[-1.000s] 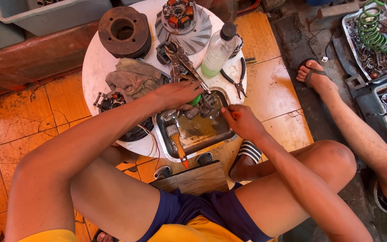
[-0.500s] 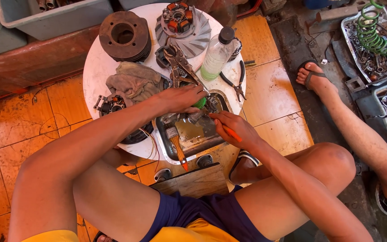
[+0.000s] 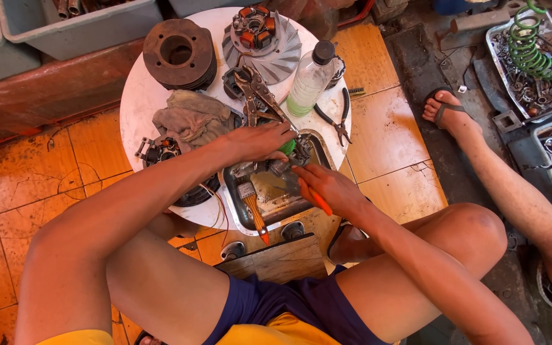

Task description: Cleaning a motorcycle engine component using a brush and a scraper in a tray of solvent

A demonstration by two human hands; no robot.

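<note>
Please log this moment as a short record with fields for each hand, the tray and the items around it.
Left hand: pressing on a small metal part at the tray's far edge
Right hand: gripping an orange-handled tool, tip at the part
Metal tray: holds a paintbrush
Round white table: rag, finned cylinder, clear bottle, locking pliers

Bottle (image 3: 308, 80), pliers (image 3: 335, 121) beside tray (image 3: 322, 152)
</note>
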